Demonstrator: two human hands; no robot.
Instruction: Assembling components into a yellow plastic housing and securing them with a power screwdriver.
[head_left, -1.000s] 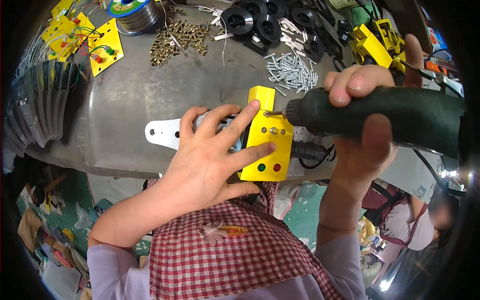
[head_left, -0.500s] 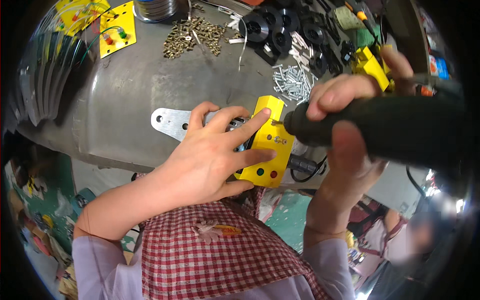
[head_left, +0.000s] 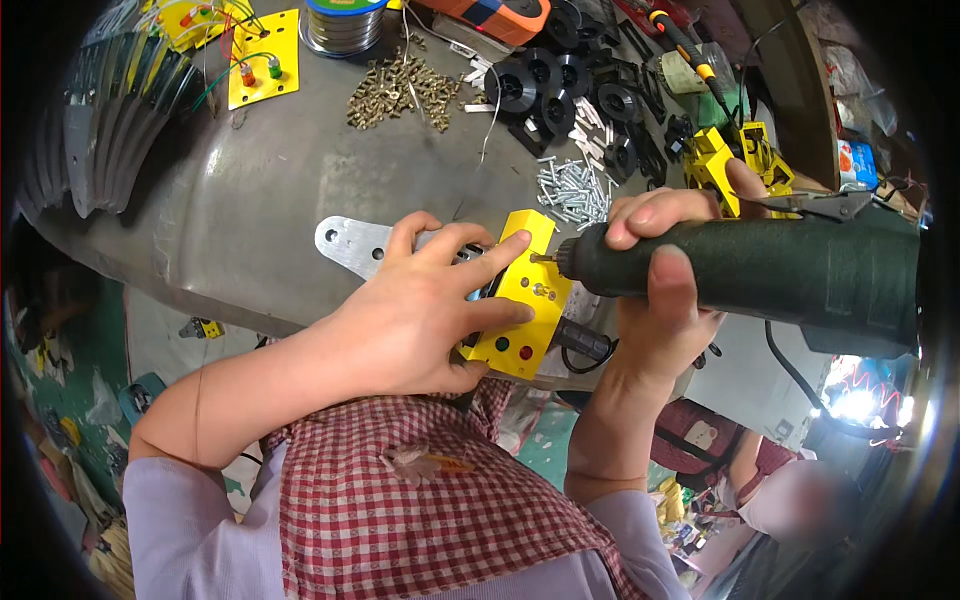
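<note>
White glare (head_left: 855, 402) lower right — dark edges

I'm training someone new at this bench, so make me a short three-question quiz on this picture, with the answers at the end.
1. What does the person's right grip hold?
2. True or false: fingertips of the left grip rest on the yellow housing.
3. Which of these lies nearest the yellow housing: (a) the brass-coloured screws, (b) the silver screws or (c) the black spools?

Key:
1. A dark green driver, its bit pointing toward the yellow housing.
2. True.
3. b.
</note>
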